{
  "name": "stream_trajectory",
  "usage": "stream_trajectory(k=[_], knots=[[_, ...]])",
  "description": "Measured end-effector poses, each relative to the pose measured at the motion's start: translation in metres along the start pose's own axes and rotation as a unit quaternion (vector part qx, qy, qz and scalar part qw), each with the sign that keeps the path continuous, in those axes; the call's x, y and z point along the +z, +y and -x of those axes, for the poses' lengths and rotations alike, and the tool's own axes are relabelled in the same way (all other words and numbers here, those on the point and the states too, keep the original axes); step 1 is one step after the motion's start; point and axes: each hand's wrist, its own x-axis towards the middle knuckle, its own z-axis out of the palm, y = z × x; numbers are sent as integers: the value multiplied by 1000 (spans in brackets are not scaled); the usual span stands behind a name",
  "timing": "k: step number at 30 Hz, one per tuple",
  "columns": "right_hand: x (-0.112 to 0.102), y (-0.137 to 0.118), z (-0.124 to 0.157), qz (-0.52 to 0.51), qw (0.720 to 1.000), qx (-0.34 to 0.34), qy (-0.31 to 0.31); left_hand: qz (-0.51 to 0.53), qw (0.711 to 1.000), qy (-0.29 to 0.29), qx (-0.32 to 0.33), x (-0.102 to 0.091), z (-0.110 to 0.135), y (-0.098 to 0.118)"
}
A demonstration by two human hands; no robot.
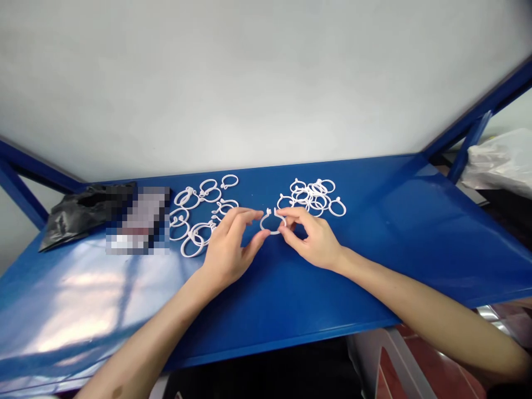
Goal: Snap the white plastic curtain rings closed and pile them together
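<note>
Both hands pinch one white plastic ring (271, 223) just above the blue table (394, 244), near its middle. My left hand (233, 246) grips the ring's left side with thumb and forefinger. My right hand (311, 238) grips its right side the same way. The ring's ends stand slightly apart at the top. Left of my hands, several white rings (199, 213) lie scattered. Beyond my right hand, more white rings (313, 197) sit bunched together in a pile.
A black plastic bag (83, 213) and a blurred-out item (139, 221) lie at the table's left. Blue frame bars rise at both back corners. A white plastic bag (502, 160) sits off the table's right end. A white wall stands behind.
</note>
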Motion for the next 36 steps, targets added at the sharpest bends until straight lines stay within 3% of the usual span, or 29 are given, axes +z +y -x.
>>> stream_trajectory(k=[4, 7, 18, 23, 26, 29, 32, 36], knots=[[3, 0, 1, 15, 998, -63, -18, 107, 983, -102, -109, 3, -1, 3], [3, 0, 1, 24, 994, -100, -27, 160, 971, -120, -130, 6, 0, 5], [-2, -4, 4, 83, 981, -145, -96, 58, 990, -108, -74, 9, 13, 6], [-5, -4, -1, 166, 971, -150, -87, 13, 990, -136, -40, 10, 8, -1], [-22, -1, -11, 312, 947, -74, -33, -69, 988, -136, -27, 5, 1, -8], [-51, 9, -22, 462, 874, 139, 54, -194, 974, -106, -56, -2, -4, -22], [-76, 24, -29, 504, 821, 267, 30, -304, 942, -119, -83, -7, -4, -38], [-87, 40, -30, 487, 813, 318, -25, -341, 925, -156, -63, -9, 0, -52]])
